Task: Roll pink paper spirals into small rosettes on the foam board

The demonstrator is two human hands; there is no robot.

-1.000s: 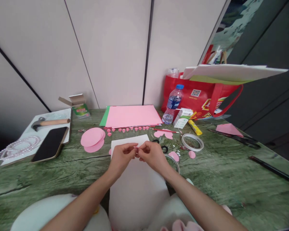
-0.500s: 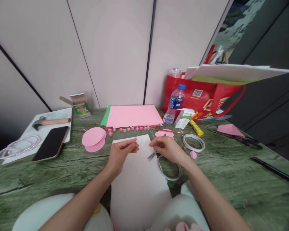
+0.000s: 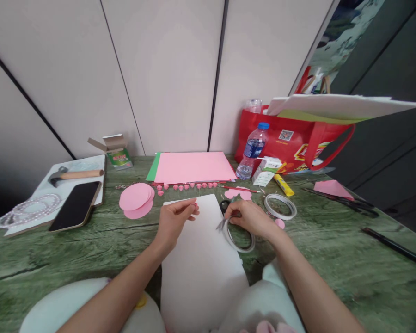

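Note:
My left hand [image 3: 173, 222] is closed in a pinch over the white sheet [image 3: 197, 268], with a small pink paper piece [image 3: 195, 205] showing at its fingertips. To the right, my right hand [image 3: 247, 216] grips the upper edge of a roll of tape [image 3: 251, 245]. Scissors [image 3: 223, 206] lie close beside those fingers, blades towards the white sheet and partly hidden by the hand. A row of several small pink curled pieces [image 3: 180, 188] runs behind the sheet.
Pink paper discs [image 3: 135, 198] lie left. Coloured paper [image 3: 194, 166] is stacked at the back. A second tape roll [image 3: 291, 215], glue stick [image 3: 283, 185], water bottle [image 3: 252, 150] and red bag [image 3: 263, 122] stand right. A phone [image 3: 75, 206] and hammer [image 3: 81, 175] lie far left.
My hands were together at the small pink piece; the right hand has left it, moved right and taken hold of the tape roll, which has shifted slightly. The left hand stays nearly in place.

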